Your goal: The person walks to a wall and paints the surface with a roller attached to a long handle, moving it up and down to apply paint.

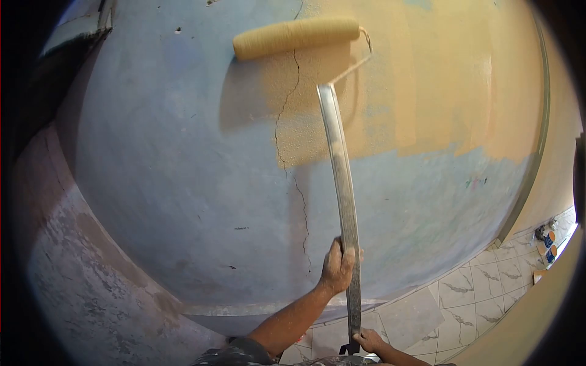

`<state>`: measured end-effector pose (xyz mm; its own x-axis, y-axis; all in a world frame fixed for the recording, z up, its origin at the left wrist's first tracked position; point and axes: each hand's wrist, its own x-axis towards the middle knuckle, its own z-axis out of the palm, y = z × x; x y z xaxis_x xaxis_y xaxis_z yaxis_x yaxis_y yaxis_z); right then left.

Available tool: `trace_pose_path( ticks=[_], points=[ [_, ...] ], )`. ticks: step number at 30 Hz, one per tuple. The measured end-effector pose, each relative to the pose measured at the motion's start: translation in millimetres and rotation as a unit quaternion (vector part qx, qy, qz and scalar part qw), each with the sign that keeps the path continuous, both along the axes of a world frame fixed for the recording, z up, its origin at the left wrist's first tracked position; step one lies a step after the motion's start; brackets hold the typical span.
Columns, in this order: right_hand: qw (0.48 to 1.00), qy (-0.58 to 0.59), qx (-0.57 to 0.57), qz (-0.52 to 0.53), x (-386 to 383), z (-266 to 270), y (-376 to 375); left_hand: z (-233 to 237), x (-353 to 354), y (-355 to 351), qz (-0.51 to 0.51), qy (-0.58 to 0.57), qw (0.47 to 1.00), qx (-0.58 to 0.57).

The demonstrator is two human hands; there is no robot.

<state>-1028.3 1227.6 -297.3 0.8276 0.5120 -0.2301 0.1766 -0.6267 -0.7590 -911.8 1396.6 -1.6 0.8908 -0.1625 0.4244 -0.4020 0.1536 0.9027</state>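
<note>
A paint roller [296, 38] with a yellow-coated sleeve is held up near the wall [201, 183], its shadow falling below and to the left. From its bent wire frame a long metal pole [342, 165] runs down toward me. Partway up the pole, my left hand [339, 267] is wrapped round it. Lower down, my right hand [368, 340] is closed on the pole near its bottom end. Yellow paint [439, 73] covers the upper right of the bluish wall, with an uneven lower edge.
A long crack [299, 201] runs down the wall behind the pole. Marbled floor tiles [461, 293] lie below at the right. Small orange-and-blue containers [550, 244] stand on the floor at the far right. A patchy, worn wall [91, 274] rises on the left.
</note>
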Motion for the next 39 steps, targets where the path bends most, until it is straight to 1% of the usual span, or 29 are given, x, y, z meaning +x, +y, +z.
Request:
trace_pose_path(
  ticks=[2, 3, 5, 6, 7, 8, 9, 11, 13, 15, 16, 17, 19, 20, 22, 23, 25, 26, 28, 29, 31, 32, 33, 34, 35, 36, 37, 38, 39],
  points=[
    [0.994, -0.014, 0.093, -0.051, 5, 34, 8, 36, 9, -1, 0.002, -0.029, 0.999, -0.018],
    [0.994, -0.021, 0.093, -0.051, 10, 44, 12, 52, 15, -1, 0.002, -0.051, 0.998, -0.024],
    [0.983, -0.079, 0.149, -0.071, 18, 64, 19, 87, 23, -1, 0.000, -0.081, 0.996, -0.030],
    [0.982, -0.086, 0.150, -0.072, 20, 81, 22, 105, 25, 0, 0.004, -0.087, 0.996, -0.029],
    [0.977, -0.085, 0.177, -0.087, 21, 100, 24, 121, 28, 0, 0.009, -0.094, 0.995, -0.027],
    [0.970, -0.087, 0.205, -0.100, 22, 116, 27, 135, 35, 1, 0.015, -0.121, 0.992, -0.023],
    [0.968, -0.102, 0.209, -0.098, 23, 130, 30, 150, 40, 1, 0.014, -0.136, 0.990, -0.021],
    [0.958, -0.105, 0.228, -0.137, 26, 152, 35, 180, 47, -2, 0.026, -0.167, 0.985, -0.043],
    [0.958, -0.137, 0.216, -0.132, 38, 159, 37, 211, 50, 0, 0.015, -0.176, 0.983, -0.041],
    [0.975, -0.057, 0.149, -0.153, 32, 188, 43, 241, 49, -2, 0.002, -0.178, 0.983, -0.039],
    [0.984, -0.028, 0.121, -0.131, 31, 210, 41, 257, 47, -4, 0.013, -0.188, 0.981, -0.040],
    [0.983, -0.035, 0.124, -0.131, 26, 216, 43, 271, 46, -6, 0.024, -0.198, 0.979, -0.040],
    [0.932, -0.194, 0.211, -0.221, 24, 224, 47, 298, 50, -9, 0.024, -0.206, 0.977, -0.053],
    [0.931, -0.199, 0.213, -0.221, 28, 226, 48, 310, 49, -10, 0.031, -0.205, 0.977, -0.048],
    [0.893, -0.295, 0.228, -0.251, 41, 230, 48, 334, 54, -14, 0.050, -0.209, 0.976, -0.042],
    [0.891, -0.300, 0.231, -0.252, 36, 248, 50, 346, 53, -16, 0.048, -0.214, 0.975, -0.041],
    [0.873, -0.261, 0.327, -0.250, 22, 306, 50, 369, 51, -18, 0.068, -0.204, 0.976, -0.042],
    [0.871, -0.266, 0.329, -0.250, 26, 316, 48, 380, 52, -19, 0.071, -0.203, 0.976, -0.036],
    [0.865, -0.322, 0.301, -0.239, 33, 331, 42, 401, 54, -21, 0.077, -0.208, 0.975, -0.031],
    [0.864, -0.323, 0.303, -0.239, 34, 344, 39, 411, 55, -23, 0.085, -0.210, 0.974, -0.027],
    [0.891, -0.286, 0.263, -0.234, 36, 376, 33, 433, 60, -24, 0.096, -0.211, 0.973, -0.015],
    [0.879, -0.308, 0.272, -0.242, 35, 390, 32, 446, 71, -23, 0.134, -0.228, 0.964, 0.015],
    [0.879, -0.308, 0.273, -0.241, 36, 403, 30, 454, 68, -23, 0.172, -0.244, 0.953, 0.044],
    [0.876, -0.321, 0.262, -0.246, 37, 417, 27, 460, 64, -23, 0.264, -0.250, 0.927, 0.094],
    [0.873, -0.334, 0.250, -0.251, 37, 431, 25, 460, 49, -21, 0.265, -0.250, 0.927, 0.093],
    [0.873, -0.335, 0.249, -0.251, 40, 444, 22, 459, 35, -18, 0.204, -0.249, 0.944, 0.069],
    [0.863, -0.363, 0.249, -0.249, 44, 455, 21, 455, 25, -14, 0.143, -0.247, 0.957, 0.046],
    [0.851, -0.390, 0.250, -0.247, 48, 468, 21, 445, 23, -8, 0.143, -0.286, 0.947, 0.032],
    [0.851, -0.391, 0.251, -0.246, 52, 482, 20, 434, 20, -3, 0.143, -0.287, 0.946, 0.033]
  ],
)
